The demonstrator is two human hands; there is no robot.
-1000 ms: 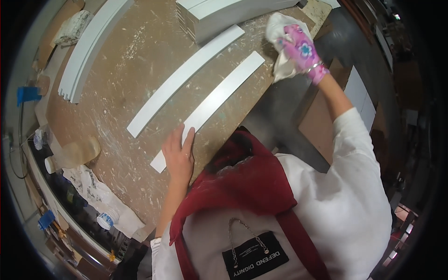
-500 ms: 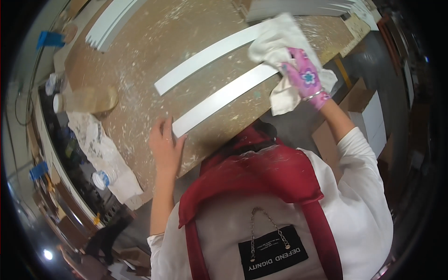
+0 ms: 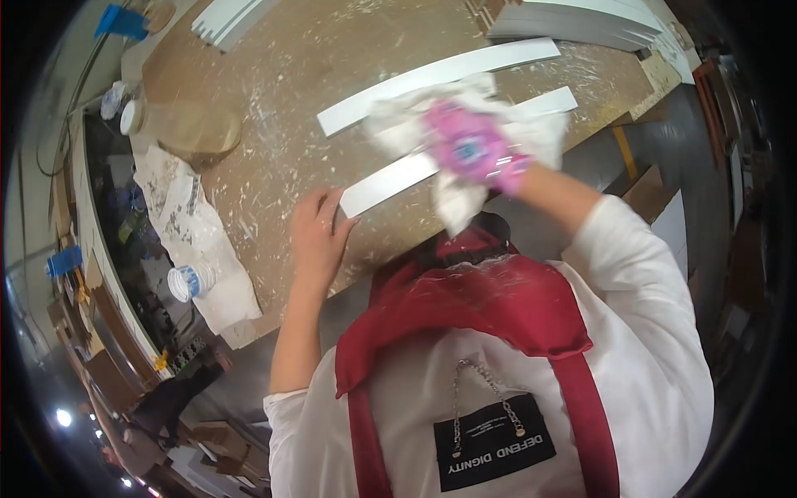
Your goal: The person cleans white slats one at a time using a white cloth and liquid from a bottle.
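Observation:
My bare left hand [image 3: 320, 228] is at the near-left end of a white strip [image 3: 388, 188], with thumb and fingers on either side of that end. In a pink flowered glove, my right hand [image 3: 466, 145] presses a white cloth [image 3: 531, 133] onto the strip's middle. Motion smears the glove and cloth, and the cloth covers part of the strip. The strip's far end [image 3: 560, 100] shows past it. Lying roughly parallel behind is a second white strip [image 3: 440, 79], apart from the first, its near edge partly hidden by the cloth.
Stacked white strips lie at the back right [image 3: 573, 21] and back left [image 3: 228, 21] of the paint-flecked table [image 3: 274, 108]. On its left are a large jug [image 3: 191, 129], a stained paper sheet [image 3: 187, 216] and a small white cup [image 3: 191, 282]. Boxes [image 3: 652, 195] stand beyond the right edge.
My right hand has swept the cloth leftward along the strip, uncovering the far ends of both strips. My left hand stays at the near end. The whole view has shifted somewhat.

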